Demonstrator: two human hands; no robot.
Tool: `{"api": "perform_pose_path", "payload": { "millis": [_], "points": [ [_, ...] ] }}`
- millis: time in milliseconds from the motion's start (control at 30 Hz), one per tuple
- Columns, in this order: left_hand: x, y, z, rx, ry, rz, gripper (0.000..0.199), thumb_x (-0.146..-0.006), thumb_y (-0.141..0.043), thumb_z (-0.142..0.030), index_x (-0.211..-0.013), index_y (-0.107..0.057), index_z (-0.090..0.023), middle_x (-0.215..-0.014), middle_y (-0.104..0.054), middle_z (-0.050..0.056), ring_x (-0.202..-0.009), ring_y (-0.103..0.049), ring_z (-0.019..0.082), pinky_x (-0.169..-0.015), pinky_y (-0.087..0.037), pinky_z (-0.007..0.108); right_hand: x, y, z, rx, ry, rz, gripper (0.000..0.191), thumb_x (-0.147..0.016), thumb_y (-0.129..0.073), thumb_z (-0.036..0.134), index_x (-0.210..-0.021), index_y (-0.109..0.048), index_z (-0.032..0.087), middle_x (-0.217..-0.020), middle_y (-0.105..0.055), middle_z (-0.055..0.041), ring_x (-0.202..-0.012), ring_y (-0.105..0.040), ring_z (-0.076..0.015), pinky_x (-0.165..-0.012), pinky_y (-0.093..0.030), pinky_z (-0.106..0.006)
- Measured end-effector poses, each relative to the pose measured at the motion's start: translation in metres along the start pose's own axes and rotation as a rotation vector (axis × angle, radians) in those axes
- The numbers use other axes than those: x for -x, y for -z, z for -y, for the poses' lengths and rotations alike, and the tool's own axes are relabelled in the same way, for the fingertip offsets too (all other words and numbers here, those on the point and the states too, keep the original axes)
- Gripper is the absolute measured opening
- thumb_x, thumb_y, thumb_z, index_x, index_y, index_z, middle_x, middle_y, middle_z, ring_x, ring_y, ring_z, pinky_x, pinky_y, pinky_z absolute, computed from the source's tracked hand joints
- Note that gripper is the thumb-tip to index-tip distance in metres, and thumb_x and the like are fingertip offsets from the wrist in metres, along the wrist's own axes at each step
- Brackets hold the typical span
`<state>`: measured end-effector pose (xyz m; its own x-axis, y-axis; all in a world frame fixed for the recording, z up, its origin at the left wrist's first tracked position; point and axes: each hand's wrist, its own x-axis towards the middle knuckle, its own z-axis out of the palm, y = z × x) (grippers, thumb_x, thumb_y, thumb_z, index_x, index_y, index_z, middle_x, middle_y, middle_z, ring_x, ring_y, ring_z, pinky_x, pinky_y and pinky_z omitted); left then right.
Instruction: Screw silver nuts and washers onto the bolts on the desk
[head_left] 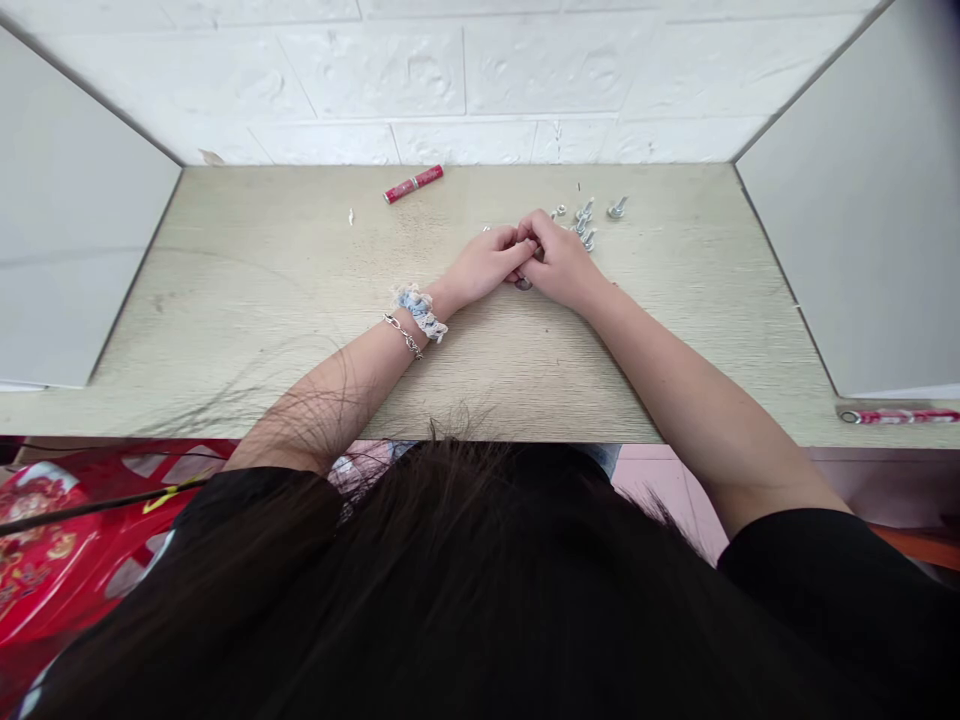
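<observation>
My left hand (491, 265) and my right hand (559, 258) meet above the table, fingers closed and pressed together. Between them, a rounded metal end of what looks like a bolt (523, 284) peeks out below the fingers. The rest of it is hidden by my fingers. Just beyond my right hand stand several silver bolts (583, 222) with wide washers or heads at their bases. Another bolt (617, 208) is set apart to their right. A small nut (560, 210) lies to the left of the group.
A red tube (414, 184) lies near the white brick wall (465, 80). A white scrap (351, 216) is to its left. Another red tube (900, 416) rests at the table's right front edge. Grey panels (67, 200) flank the wooden table (262, 250). A red bag (90, 540) is below left.
</observation>
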<state>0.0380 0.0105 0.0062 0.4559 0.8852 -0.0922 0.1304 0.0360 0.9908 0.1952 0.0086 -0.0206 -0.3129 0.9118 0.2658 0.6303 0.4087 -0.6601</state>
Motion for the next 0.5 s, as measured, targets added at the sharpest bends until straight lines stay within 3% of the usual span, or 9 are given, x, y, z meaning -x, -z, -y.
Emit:
{"api": "perform_pose_path", "payload": {
  "millis": [500],
  "points": [
    [-0.0007,0.0002,0.0015,0.002,-0.008,0.002,0.023,-0.102,-0.061,-0.018,-0.079,-0.057,-0.015,-0.068,-0.065,-0.001,-0.061,-0.064,0.008,-0.069,-0.051,0.021,0.0000,0.0007,0.0004,0.020,0.014,-0.002,0.025,-0.086,-0.054,0.028,-0.110,-0.055,0.026,-0.090,-0.064,-0.0045,-0.087,-0.061,-0.0238,-0.084,-0.055,-0.045]
  ]
}}
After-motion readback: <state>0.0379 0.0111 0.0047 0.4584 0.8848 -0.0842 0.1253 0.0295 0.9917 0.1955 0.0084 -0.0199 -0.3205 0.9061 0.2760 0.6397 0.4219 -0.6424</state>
